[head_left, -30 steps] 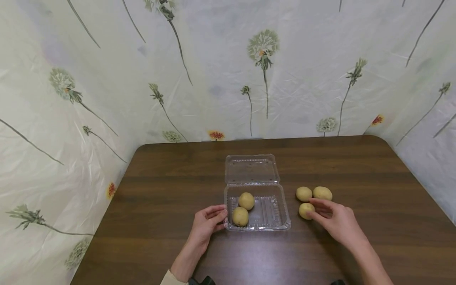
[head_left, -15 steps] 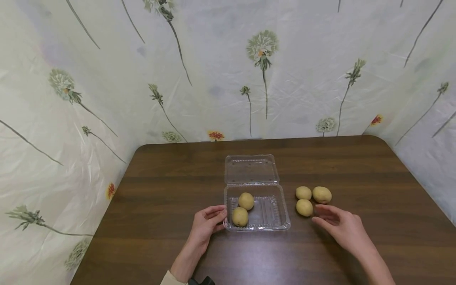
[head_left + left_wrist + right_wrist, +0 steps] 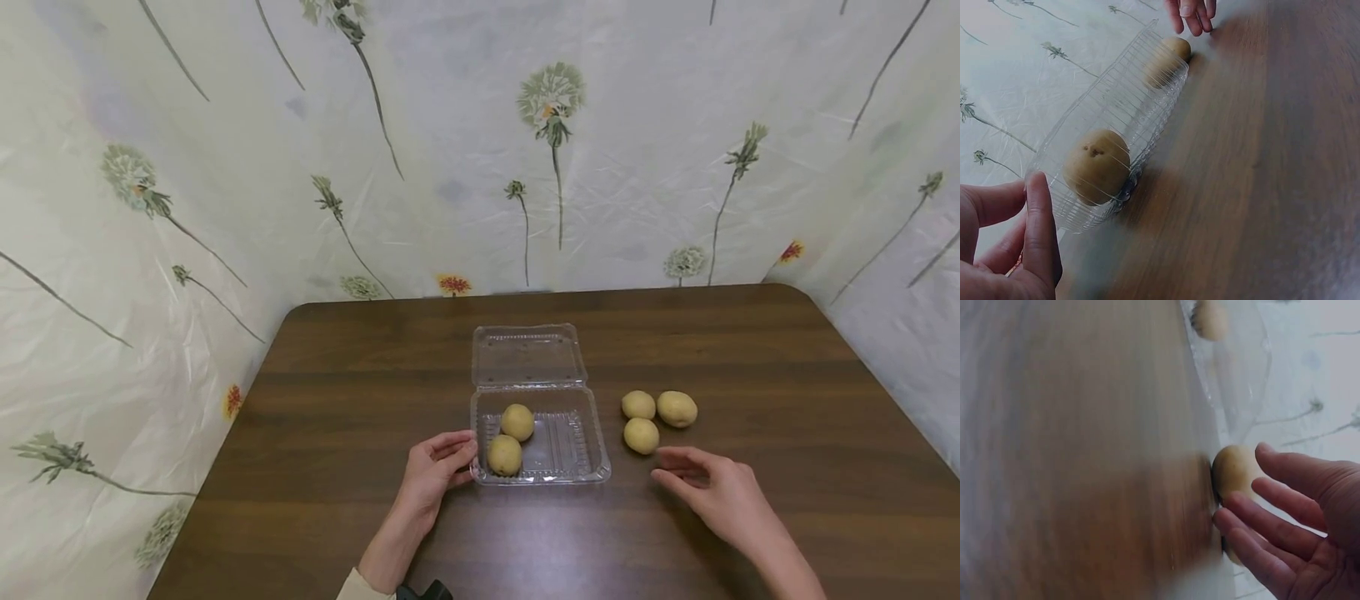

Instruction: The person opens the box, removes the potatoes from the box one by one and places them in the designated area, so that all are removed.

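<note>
Potatoes (image 3: 641,436) yellowish, rounded; left grip (image 3: 437,475) pinches clear container (image 3: 562,443); right grip (image 3: 708,490) loosely parted.

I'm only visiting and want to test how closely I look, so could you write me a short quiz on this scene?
1. How many potatoes sit inside the clear container?
2. True or false: the container is closed.
3. The right hand is: (a) gripping a potato; (b) touching the container; (c) holding nothing.

Key: 1. Two. 2. False; its lid is open. 3. (c).
</note>
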A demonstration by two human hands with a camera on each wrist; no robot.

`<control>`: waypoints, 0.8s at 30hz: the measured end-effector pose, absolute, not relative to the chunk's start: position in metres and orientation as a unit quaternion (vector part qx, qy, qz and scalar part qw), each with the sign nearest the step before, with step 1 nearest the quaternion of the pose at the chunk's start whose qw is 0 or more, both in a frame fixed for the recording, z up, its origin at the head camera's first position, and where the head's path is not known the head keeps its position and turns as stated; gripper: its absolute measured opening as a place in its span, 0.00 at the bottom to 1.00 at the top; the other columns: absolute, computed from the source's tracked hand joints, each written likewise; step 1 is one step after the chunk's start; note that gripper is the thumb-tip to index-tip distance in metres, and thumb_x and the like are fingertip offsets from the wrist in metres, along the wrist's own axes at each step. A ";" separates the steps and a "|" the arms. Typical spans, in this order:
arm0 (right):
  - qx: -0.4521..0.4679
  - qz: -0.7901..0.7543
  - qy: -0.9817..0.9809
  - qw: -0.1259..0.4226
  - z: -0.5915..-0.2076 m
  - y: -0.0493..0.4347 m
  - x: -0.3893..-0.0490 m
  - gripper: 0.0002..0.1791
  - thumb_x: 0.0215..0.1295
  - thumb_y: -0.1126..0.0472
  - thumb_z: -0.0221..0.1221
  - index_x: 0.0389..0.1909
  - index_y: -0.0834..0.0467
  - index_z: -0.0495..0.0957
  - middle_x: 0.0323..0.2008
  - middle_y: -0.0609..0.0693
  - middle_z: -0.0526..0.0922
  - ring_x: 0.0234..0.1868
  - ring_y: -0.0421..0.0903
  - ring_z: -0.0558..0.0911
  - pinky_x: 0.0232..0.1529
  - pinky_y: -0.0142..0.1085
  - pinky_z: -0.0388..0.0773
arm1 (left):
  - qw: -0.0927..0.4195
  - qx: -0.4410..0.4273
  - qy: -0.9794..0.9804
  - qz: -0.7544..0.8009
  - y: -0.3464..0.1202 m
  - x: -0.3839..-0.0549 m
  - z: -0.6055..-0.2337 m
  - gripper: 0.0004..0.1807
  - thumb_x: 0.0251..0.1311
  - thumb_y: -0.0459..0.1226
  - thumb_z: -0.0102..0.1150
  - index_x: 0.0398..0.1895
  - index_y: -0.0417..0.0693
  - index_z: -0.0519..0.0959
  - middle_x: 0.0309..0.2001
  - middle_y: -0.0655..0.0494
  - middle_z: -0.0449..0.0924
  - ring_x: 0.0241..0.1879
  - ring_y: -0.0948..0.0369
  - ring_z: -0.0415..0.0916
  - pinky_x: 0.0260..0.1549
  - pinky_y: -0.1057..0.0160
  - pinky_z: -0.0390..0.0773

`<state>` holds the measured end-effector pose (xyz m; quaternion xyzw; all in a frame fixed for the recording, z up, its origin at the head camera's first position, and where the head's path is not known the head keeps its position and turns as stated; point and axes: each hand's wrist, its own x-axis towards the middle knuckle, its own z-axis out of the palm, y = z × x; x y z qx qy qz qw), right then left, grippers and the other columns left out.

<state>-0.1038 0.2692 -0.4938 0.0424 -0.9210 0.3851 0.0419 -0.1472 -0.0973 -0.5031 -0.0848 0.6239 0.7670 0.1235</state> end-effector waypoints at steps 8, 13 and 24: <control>0.070 0.408 -0.908 0.066 -0.493 0.254 -0.100 0.15 0.58 0.58 0.70 0.44 0.59 0.84 0.38 0.47 0.87 0.36 0.36 0.84 0.36 0.29 0.82 | 0.125 -0.083 0.624 0.767 -0.097 -0.147 -0.504 0.20 0.61 0.33 0.65 0.53 0.29 0.77 0.38 0.52 0.82 0.34 0.63 0.79 0.34 0.65 0.83; 0.088 0.421 -0.899 0.083 -0.489 0.245 -0.099 0.12 0.57 0.60 0.71 0.42 0.56 0.84 0.36 0.43 0.87 0.36 0.36 0.84 0.37 0.28 0.82 | 0.127 -0.081 0.627 0.764 -0.096 -0.148 -0.502 0.20 0.61 0.34 0.66 0.53 0.30 0.78 0.39 0.52 0.82 0.34 0.63 0.79 0.34 0.65 0.83; 0.117 0.458 -0.877 0.086 -0.483 0.227 -0.099 0.10 0.58 0.61 0.70 0.42 0.54 0.85 0.37 0.43 0.86 0.39 0.36 0.84 0.38 0.30 0.82 | 0.124 -0.086 0.625 0.766 -0.097 -0.148 -0.501 0.20 0.61 0.32 0.66 0.53 0.28 0.77 0.38 0.51 0.83 0.34 0.64 0.80 0.34 0.66 0.83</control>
